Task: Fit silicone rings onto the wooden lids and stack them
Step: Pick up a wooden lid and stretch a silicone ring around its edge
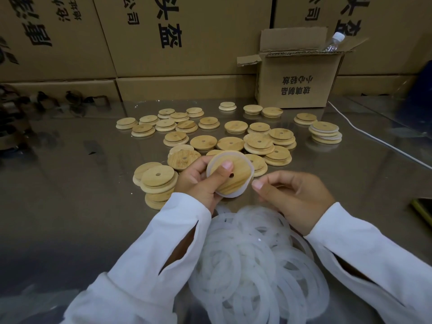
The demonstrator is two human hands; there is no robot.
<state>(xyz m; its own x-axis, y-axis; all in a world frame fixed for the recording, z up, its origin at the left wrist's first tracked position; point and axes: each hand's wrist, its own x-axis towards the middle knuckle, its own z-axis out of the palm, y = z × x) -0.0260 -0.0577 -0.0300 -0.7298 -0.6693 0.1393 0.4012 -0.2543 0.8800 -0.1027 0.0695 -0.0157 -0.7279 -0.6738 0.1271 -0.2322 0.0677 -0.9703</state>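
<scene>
Lid (238, 177) held, rings (252, 265) beneath, carton (297, 78) behind

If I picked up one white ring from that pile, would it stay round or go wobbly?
Probably wobbly: the silicone rings in the pile lie bent and draped over each other, and the one on the wooden lid in the left hand bulges off its rim. They look thin and translucent, so likely very light.

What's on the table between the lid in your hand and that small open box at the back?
In the head view, loose wooden lids cover that stretch, singly or in short stacks, between the held lid and the open box.
</scene>
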